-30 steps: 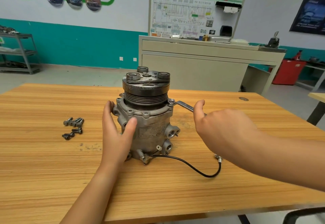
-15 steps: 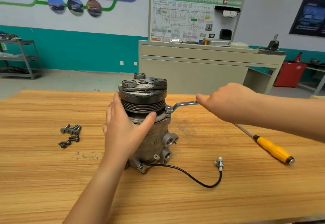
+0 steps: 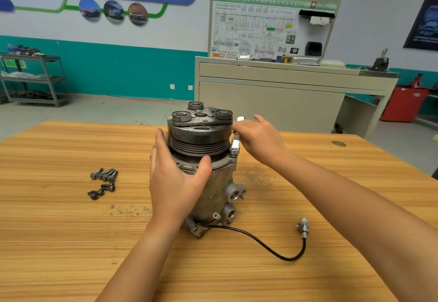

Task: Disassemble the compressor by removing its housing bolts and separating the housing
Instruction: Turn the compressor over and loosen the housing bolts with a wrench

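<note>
- The tabletop [image 3: 71,242] carries the compressor [image 3: 203,159], which stands upright with its pulley on top.
- The left hand [image 3: 175,178] has its grip wrapped round the compressor's flange just under the pulley, thumb in front, bracing it.
- The right hand [image 3: 260,140], at the compressor's right, lies on the wrench; I cannot tell whether its grip closes round the handle.
- The wrench [image 3: 234,147] has its head on a flange bolt at the compressor's right edge.
- Loose bolts [image 3: 104,176] lie left of the compressor, so bolt removal looks well along, with the housing still joined.
- The next move likely calls for swinging the wrench while the left hand resists the twist.
</note>
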`<action>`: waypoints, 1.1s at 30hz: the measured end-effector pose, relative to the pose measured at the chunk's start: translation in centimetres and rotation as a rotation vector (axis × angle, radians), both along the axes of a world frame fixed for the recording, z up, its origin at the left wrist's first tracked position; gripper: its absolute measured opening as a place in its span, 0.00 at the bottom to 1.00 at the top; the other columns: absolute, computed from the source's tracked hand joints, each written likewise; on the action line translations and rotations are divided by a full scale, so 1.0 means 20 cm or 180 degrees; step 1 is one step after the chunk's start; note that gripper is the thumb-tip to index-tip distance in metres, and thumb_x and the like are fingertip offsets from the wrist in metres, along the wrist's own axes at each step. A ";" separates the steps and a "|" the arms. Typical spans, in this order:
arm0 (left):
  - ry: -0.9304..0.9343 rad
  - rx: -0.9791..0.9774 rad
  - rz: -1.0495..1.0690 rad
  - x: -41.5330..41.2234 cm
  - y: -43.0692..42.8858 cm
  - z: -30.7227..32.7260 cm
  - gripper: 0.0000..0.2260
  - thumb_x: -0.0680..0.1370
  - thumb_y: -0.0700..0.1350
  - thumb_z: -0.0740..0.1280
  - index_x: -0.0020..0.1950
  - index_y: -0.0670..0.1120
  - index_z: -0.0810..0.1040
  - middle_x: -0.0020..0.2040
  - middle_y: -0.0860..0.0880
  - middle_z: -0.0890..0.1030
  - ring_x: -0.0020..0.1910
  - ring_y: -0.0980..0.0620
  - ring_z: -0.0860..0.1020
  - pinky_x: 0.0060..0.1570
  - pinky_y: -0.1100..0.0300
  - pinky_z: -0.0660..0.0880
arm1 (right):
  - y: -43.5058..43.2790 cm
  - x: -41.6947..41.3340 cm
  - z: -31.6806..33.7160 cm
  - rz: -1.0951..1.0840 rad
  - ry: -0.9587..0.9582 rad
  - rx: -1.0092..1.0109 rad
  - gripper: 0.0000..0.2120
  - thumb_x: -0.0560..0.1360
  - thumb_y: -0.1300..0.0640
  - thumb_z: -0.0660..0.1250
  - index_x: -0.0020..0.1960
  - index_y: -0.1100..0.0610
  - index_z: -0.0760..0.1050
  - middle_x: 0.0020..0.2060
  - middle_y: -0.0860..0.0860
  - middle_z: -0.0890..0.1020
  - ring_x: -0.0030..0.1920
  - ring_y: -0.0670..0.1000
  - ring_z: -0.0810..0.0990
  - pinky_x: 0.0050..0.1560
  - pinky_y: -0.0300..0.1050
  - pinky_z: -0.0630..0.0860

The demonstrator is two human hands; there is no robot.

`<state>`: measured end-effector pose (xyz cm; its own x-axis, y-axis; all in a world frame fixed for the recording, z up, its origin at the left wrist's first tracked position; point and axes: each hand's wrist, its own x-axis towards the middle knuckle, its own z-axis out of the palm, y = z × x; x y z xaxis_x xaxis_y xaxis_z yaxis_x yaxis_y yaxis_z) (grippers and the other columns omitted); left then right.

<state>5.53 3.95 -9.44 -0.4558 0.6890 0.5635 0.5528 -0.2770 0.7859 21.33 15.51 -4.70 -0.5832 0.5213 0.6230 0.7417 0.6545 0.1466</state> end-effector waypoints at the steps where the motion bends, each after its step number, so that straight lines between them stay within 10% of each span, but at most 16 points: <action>1: 0.0044 -0.0010 0.0008 0.00 0.00 0.00 0.44 0.66 0.59 0.64 0.77 0.46 0.51 0.72 0.48 0.65 0.71 0.49 0.63 0.68 0.50 0.64 | -0.02 0.02 0.01 -0.0074 0.0342 -0.0123 0.14 0.77 0.64 0.61 0.62 0.61 0.74 0.55 0.56 0.80 0.57 0.55 0.78 0.64 0.51 0.64; 5: 0.0145 -0.0039 0.0009 -0.02 0.01 -0.01 0.39 0.70 0.59 0.66 0.76 0.45 0.56 0.71 0.46 0.66 0.71 0.48 0.63 0.68 0.48 0.65 | -0.24 0.13 0.09 -0.0428 0.1198 -0.0426 0.18 0.81 0.54 0.53 0.68 0.58 0.65 0.43 0.56 0.81 0.45 0.57 0.78 0.43 0.51 0.74; 9: 0.0164 -0.0022 -0.0022 -0.03 0.02 -0.01 0.37 0.70 0.57 0.67 0.74 0.44 0.59 0.69 0.46 0.68 0.70 0.47 0.64 0.66 0.45 0.66 | -0.59 0.24 0.14 -0.0830 0.0094 -0.0102 0.18 0.77 0.52 0.50 0.64 0.57 0.66 0.23 0.46 0.67 0.22 0.52 0.67 0.21 0.40 0.58; 14: 0.0193 -0.0038 -0.0039 -0.02 0.00 0.00 0.38 0.67 0.59 0.63 0.74 0.45 0.61 0.69 0.47 0.68 0.71 0.47 0.62 0.67 0.45 0.64 | -0.77 0.24 0.14 -0.1452 -0.1079 -0.0547 0.23 0.81 0.52 0.46 0.72 0.46 0.41 0.27 0.45 0.65 0.25 0.47 0.62 0.25 0.41 0.58; 26: 0.0172 -0.0087 -0.0015 -0.01 0.00 0.00 0.38 0.67 0.59 0.61 0.74 0.44 0.61 0.70 0.46 0.67 0.72 0.47 0.60 0.68 0.45 0.63 | -0.84 0.07 0.24 -0.1978 -0.2046 -0.0718 0.35 0.75 0.68 0.55 0.75 0.56 0.40 0.27 0.49 0.64 0.25 0.48 0.62 0.21 0.41 0.58; 30: 0.0162 -0.0055 -0.0004 -0.01 0.00 0.00 0.37 0.67 0.59 0.61 0.73 0.42 0.62 0.70 0.45 0.68 0.72 0.47 0.60 0.68 0.46 0.62 | -0.92 -0.09 0.26 -0.1933 -0.2515 -0.0977 0.34 0.69 0.74 0.52 0.73 0.69 0.45 0.48 0.53 0.75 0.25 0.52 0.63 0.21 0.43 0.63; 33: 0.0168 -0.0042 -0.0018 -0.01 0.00 0.00 0.38 0.67 0.58 0.62 0.73 0.42 0.62 0.70 0.44 0.68 0.72 0.47 0.60 0.68 0.46 0.62 | -0.95 -0.17 0.26 -0.1915 -0.2809 -0.1209 0.35 0.63 0.75 0.48 0.72 0.71 0.50 0.67 0.57 0.65 0.26 0.53 0.66 0.27 0.42 0.67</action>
<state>5.34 4.00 -9.41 -0.4217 0.6990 0.5775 0.5919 -0.2702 0.7593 17.97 -3.50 0.56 -0.3311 0.9331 -0.1402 0.6869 0.3402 0.6422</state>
